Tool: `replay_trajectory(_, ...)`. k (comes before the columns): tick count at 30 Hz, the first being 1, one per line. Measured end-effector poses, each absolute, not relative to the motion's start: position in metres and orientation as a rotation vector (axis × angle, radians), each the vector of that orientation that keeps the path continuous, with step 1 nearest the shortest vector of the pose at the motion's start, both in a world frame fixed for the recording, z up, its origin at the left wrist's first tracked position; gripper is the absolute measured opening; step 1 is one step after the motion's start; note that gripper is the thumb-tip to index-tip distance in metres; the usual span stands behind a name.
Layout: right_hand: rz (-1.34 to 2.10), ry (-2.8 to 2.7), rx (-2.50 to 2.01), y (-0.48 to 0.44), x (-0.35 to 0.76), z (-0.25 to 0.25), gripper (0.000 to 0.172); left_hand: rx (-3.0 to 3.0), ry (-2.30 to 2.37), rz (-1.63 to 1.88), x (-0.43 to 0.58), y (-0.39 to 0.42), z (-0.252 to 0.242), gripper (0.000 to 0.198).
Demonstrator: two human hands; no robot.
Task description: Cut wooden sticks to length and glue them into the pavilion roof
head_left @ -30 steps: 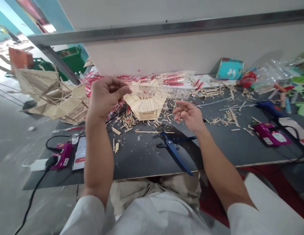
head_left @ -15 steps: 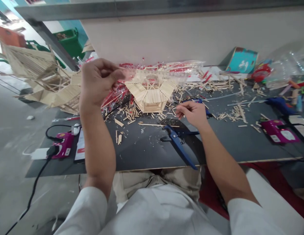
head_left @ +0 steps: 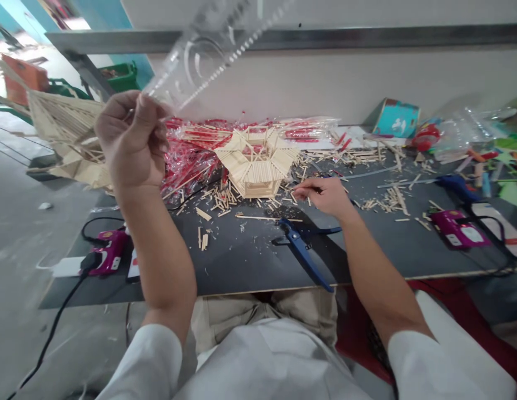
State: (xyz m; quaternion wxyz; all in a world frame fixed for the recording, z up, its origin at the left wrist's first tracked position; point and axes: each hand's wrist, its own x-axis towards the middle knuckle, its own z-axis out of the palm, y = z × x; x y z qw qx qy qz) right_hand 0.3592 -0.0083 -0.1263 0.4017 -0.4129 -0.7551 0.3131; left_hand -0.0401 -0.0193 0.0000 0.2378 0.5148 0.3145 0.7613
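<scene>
My left hand is raised above the table's left side, fingers closed on the corner of a clear plastic ruler that tilts up and to the right. My right hand rests low on the dark table, fingers pinched among loose wooden sticks just right of a small hexagonal stick model. What the right fingers hold is too small to make out. Blue-handled cutters lie just in front of that hand.
A heap of red-and-clear wrappers lies behind the model. A larger stick structure sits at the far left. Purple devices with cables lie at both table ends. Craft clutter fills the back right.
My left hand has swung the ruler up and to the left, away from the stick model. My right hand has dropped to the sticks beside the model and closed its fingers.
</scene>
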Motion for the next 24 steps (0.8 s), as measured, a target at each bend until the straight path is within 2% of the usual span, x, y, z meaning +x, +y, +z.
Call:
replay_trajectory(2,0.674,-1.892,-1.005,-0.001,0.356,-0.102,0.033,1.494,0.907,2.012,-0.029,-0.021,0.0,0.055)
replay_trajectory(5,0.57,-1.74,-0.922,0.014,0.351,-0.058,0.04,1.658,1.005,1.847,-0.006,-0.016,-0.008,0.041)
replay_trajectory(8,0.656,-1.69,-0.816,0.027,0.351,-0.023,0.067,1.692,1.082,1.61,0.022,-0.007,-0.022,0.025)
replay_trajectory(9,0.676,-1.678,-0.817,0.03,0.353,-0.016,0.068,1.69,1.096,1.559,0.031,-0.003,-0.027,0.019)
replay_trajectory(12,0.762,-1.774,-0.935,0.037,0.36,-0.013,0.053,1.665,1.135,1.394,0.05,0.007,-0.044,0.016)
replay_trajectory(15,0.863,-2.042,-1.129,0.042,0.369,-0.022,0.046,1.641,1.159,1.32,0.056,0.014,-0.057,0.016)
replay_trajectory(24,0.679,-2.064,-1.308,0.054,0.389,-0.039,0.024,1.802,1.224,1.355,0.053,0.023,-0.072,0.014)
